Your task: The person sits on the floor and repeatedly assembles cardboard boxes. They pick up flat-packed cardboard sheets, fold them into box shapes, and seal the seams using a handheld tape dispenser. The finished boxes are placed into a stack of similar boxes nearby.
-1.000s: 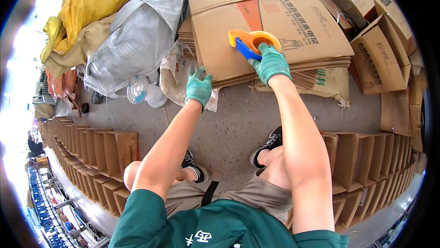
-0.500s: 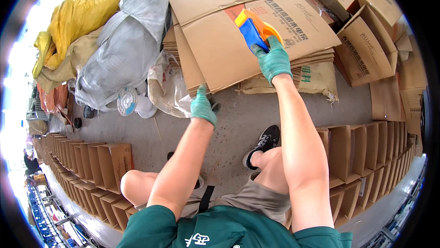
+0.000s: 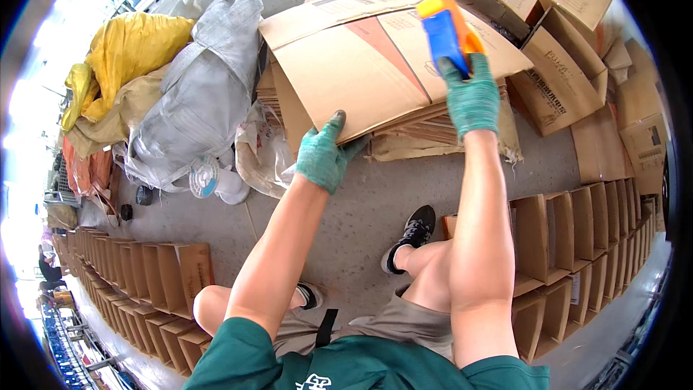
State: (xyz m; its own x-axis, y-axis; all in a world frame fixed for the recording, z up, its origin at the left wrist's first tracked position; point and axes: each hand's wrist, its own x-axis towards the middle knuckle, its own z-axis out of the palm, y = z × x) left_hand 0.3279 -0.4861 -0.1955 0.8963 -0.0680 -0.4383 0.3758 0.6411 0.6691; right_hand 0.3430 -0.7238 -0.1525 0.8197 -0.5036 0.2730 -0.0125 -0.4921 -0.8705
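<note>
Cardboard sheet (image 3: 361, 65) at upper centre is gripped along its lower edge by the gloved left hand (image 3: 323, 155), while the right hand (image 3: 471, 94) clasps a blue-orange tape dispenser (image 3: 446, 33) atop it, grey sack (image 3: 195, 94) at left.

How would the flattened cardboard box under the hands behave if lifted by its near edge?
The flattened cardboard box would probably feel light for its wide, thin shape. Its creases and loose flaps suggest it would likely bend or sag rather than stay rigid. The left hand grips the edge in a glove, so slipping seems unlikely.
</note>
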